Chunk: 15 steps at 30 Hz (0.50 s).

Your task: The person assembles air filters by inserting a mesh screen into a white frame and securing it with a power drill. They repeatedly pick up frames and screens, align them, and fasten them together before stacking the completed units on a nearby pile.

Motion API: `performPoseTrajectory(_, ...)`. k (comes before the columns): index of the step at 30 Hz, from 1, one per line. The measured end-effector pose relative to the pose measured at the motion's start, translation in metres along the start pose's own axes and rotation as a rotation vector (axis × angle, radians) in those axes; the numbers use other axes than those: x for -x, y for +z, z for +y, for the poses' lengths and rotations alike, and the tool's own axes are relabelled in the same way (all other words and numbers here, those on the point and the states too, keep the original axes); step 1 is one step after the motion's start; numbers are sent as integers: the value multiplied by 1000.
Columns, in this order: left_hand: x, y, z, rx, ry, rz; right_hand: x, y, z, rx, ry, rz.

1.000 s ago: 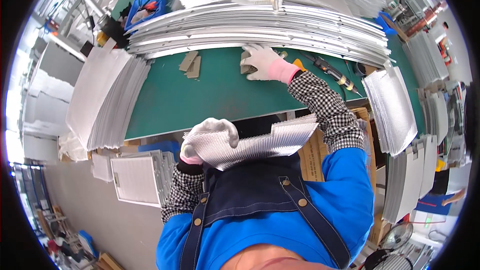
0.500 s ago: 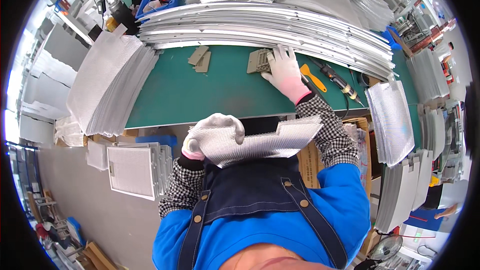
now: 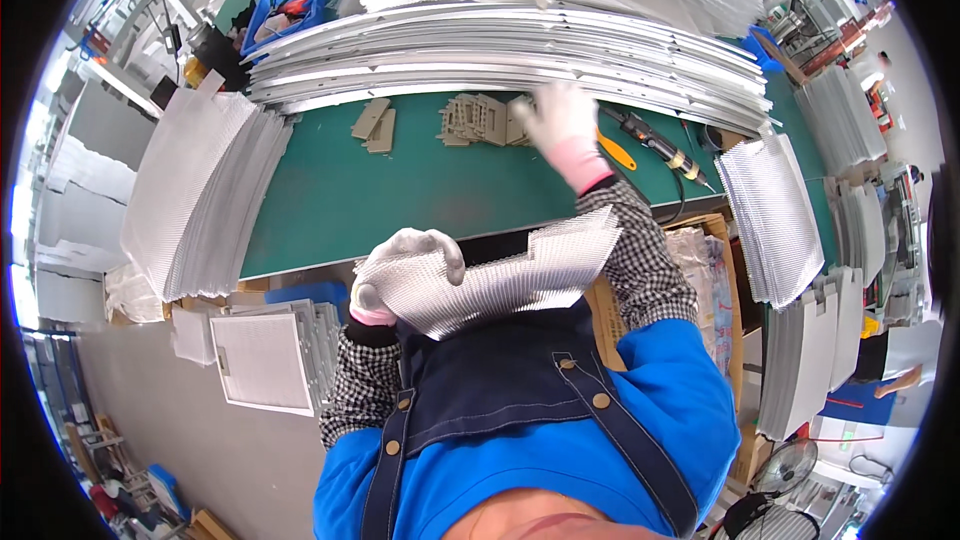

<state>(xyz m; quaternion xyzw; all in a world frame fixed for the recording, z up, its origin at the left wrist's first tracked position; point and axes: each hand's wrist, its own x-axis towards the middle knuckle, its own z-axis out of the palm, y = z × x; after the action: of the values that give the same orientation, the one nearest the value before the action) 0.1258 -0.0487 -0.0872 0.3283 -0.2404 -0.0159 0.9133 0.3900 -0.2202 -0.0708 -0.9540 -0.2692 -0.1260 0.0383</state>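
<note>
My gloved left hand [image 3: 412, 265] grips a notched silver mesh sheet [image 3: 480, 290] by its left end, thumb and fingers closed round the edge. The sheet is held in front of my apron, just off the table's near edge. On the table, a loose heap of small beige plates and frame-like pieces [image 3: 475, 120] lies close to the stacked strips. My right hand [image 3: 562, 120] is above the heap's right end, smeared by motion, so its fingers cannot be read. Further left are a few flat beige plates [image 3: 377, 126] overlapping each other.
Long silver strips [image 3: 500, 55] lie stacked across the table's back. Mesh sheet stacks stand at the left [image 3: 190, 190] and right [image 3: 775, 220]. To the right of my right hand are a yellow scraper [image 3: 617, 151] and an electric screwdriver [image 3: 665, 150]. A blue bin [image 3: 287, 10] sits at back left.
The beige heap, partly under my right hand before, now shows spread wider to the left. My right hand has lifted off and blurred. The left hand still holds the mesh sheet; the view has shifted slightly.
</note>
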Motion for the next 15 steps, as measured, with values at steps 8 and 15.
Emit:
performPoseTrajectory(8, -8, -2, -1, -76, 4, 44, -6, 43, 1, -47, 60, -59)
performPoseTrajectory(15, -7, 2, 0, -33, -20, 176, -15, 53, 16, -433, 175, -328)
